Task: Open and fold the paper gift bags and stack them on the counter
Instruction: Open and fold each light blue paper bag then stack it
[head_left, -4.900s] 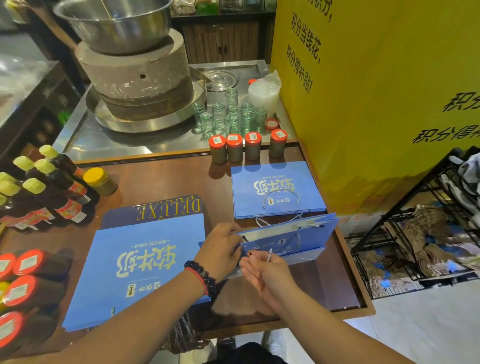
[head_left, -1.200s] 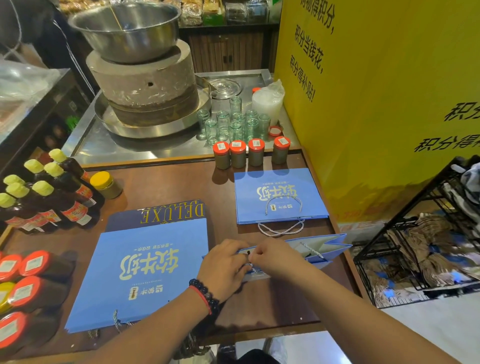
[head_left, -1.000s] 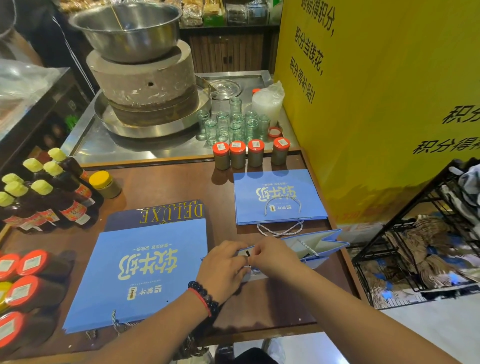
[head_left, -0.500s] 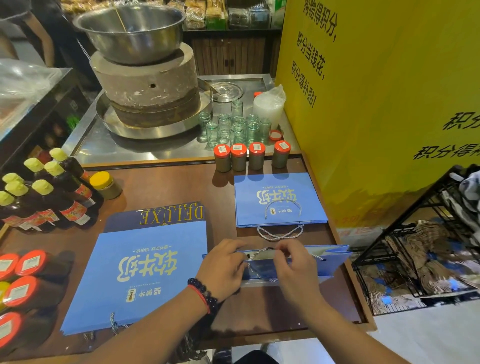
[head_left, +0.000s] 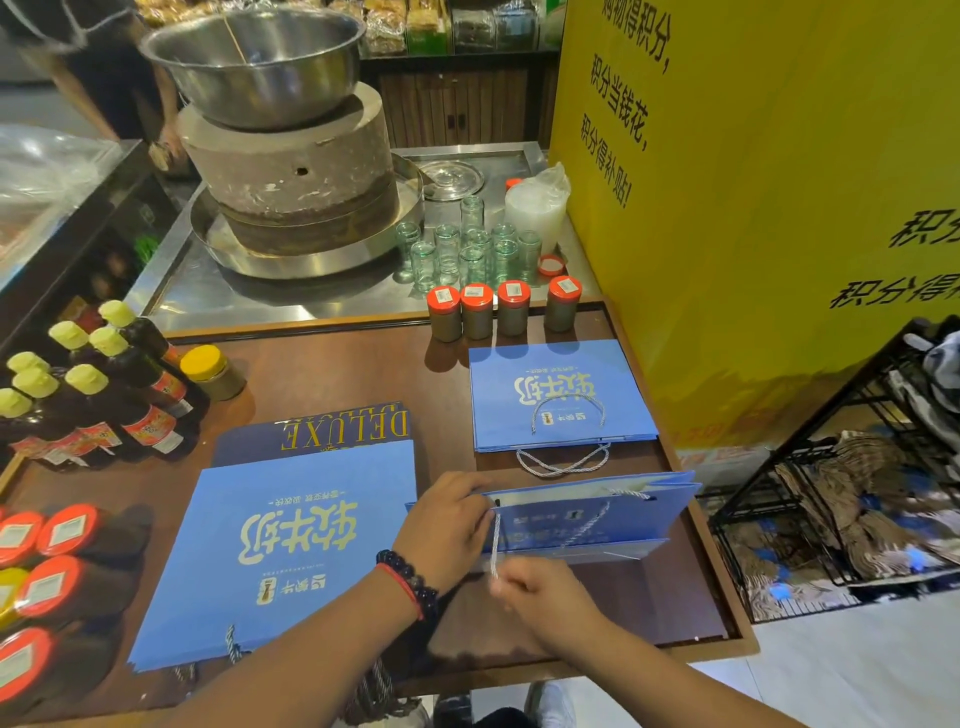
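Observation:
A small blue paper gift bag (head_left: 597, 519) lies partly opened on the brown counter (head_left: 322, 379), its mouth facing away from me. My left hand (head_left: 447, 525) grips the bag's left end. My right hand (head_left: 540, 592) pinches the bag's white rope handle (head_left: 495, 540) and holds it taut toward me. Behind it a stack of small flat blue bags (head_left: 561, 395) lies with handles showing. To the left lies a stack of large flat blue bags (head_left: 280, 551) on a dark "DELUXE" bag (head_left: 332, 426).
Four red-capped jars (head_left: 498, 309) stand behind the small stack. Dark bottles with yellow caps (head_left: 93, 395) and lying red-capped bottles (head_left: 47, 582) fill the left side. A stone mill with a steel bowl (head_left: 280, 156) and glasses sit at the back. A yellow board stands right, a black wire rack (head_left: 841, 499) beside it.
My right hand has left the bag's mouth and drawn back toward me, pulling the rope handle out. The left hand has stayed on the bag's left end.

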